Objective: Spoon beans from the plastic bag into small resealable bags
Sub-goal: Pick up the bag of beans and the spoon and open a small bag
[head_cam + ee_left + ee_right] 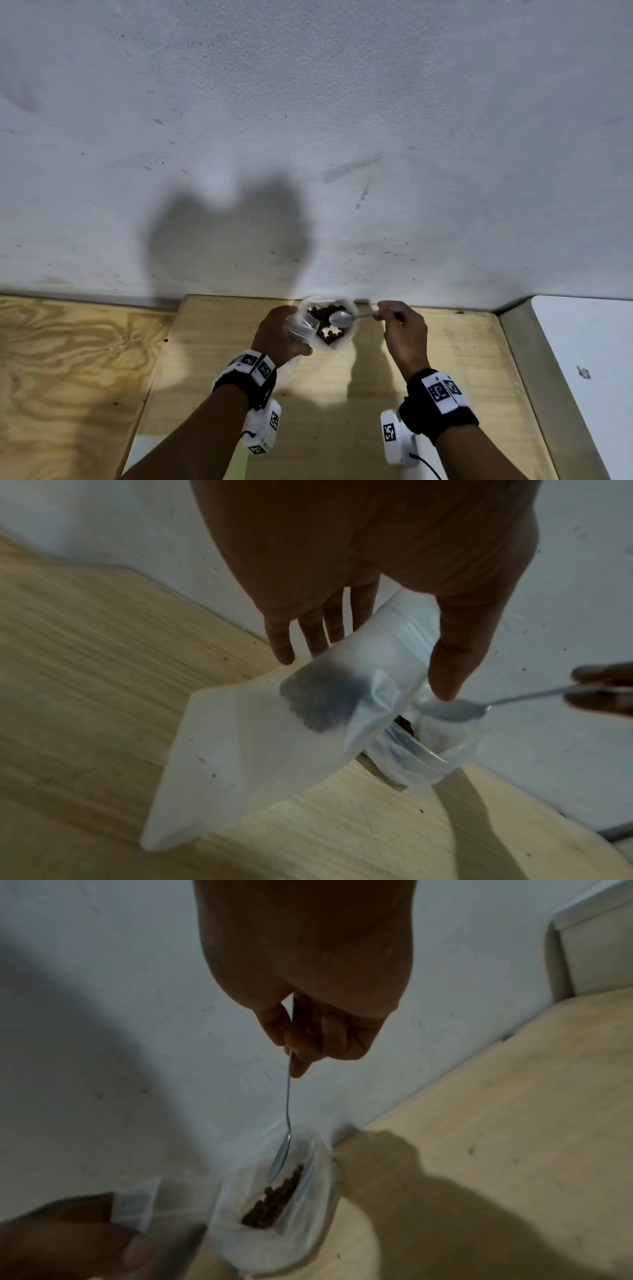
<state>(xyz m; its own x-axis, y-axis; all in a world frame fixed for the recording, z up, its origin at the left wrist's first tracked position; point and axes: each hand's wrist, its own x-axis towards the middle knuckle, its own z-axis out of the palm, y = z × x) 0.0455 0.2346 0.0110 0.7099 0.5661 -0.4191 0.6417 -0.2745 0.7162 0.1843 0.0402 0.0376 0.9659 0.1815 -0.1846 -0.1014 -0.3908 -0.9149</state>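
Whitewashed wall behind; pale wooden counter below, abutting it at 12 o'clock.

Plastic bag: one, open-mouthed, upright at counter's far edge, holding brown beans.

Small resealable bag: one, translucent, a dark patch showing through it, contents not clear; hanging at 9 o'clock of plastic bag, touching it.

Left hand: thumb and fingers pinching top of small resealable bag.

Right hand: fingers curled round handle of spoon, at 3 o'clock of plastic bag.

Spoon: one, metal, bowl apparently empty, poised over beans.

Step judged: dipping for a scoop. Next move calls for sinking bowl into beans, lifting level, carrying toward 9 o'clock into small bag's mouth, mouth held wide.
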